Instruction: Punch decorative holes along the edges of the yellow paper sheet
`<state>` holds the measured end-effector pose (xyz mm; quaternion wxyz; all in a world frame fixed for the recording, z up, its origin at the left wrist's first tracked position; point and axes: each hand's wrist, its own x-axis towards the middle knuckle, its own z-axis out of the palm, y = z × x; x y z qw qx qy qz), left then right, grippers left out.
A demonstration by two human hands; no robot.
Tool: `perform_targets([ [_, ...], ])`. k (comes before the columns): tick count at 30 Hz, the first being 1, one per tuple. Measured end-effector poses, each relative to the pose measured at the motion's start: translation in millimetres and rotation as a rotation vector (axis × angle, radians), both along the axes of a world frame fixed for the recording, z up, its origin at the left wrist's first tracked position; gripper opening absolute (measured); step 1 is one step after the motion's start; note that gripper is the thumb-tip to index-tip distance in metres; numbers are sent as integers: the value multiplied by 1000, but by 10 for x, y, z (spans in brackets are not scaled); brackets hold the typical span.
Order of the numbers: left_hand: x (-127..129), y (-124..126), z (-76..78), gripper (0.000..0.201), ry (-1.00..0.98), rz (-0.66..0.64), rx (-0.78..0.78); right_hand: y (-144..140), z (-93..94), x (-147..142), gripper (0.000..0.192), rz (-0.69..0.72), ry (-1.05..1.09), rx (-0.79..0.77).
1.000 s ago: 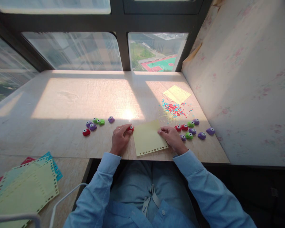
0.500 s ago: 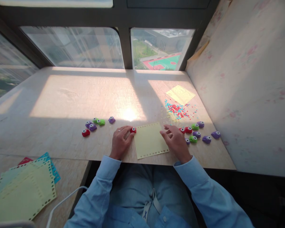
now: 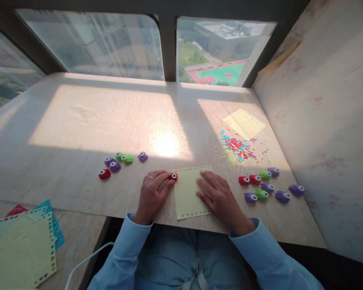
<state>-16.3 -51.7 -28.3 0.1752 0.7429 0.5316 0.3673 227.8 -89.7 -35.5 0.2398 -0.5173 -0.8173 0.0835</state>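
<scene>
Here the left hand [image 3: 153, 192] pinches a small red plastic punch w/ a white eye [image 3: 173, 176] at the left edge of a thin pale-yellow paper sheet [image 3: 189, 191]. Right hand [image 3: 217, 196] lies open, flat on the sheet, against the desk [image 3: 87, 121]. Paper looks light, floppy, prob. slides easily; best pinned flat near the punch.

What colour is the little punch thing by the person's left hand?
Red, with a white eye-like dot. The punch sits at the left hand's fingertips, seen in the head view.
</scene>
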Motion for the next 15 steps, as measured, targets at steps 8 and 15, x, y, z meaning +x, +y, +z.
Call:
perform_targets([
  [8, 28, 25, 17, 16, 7, 21, -4, -14, 17, -5, 34, -14, -11, -20],
  [15, 65, 50, 19, 20, 29, 48, -22, -19, 30, -5, 36, -18, -1, -29],
])
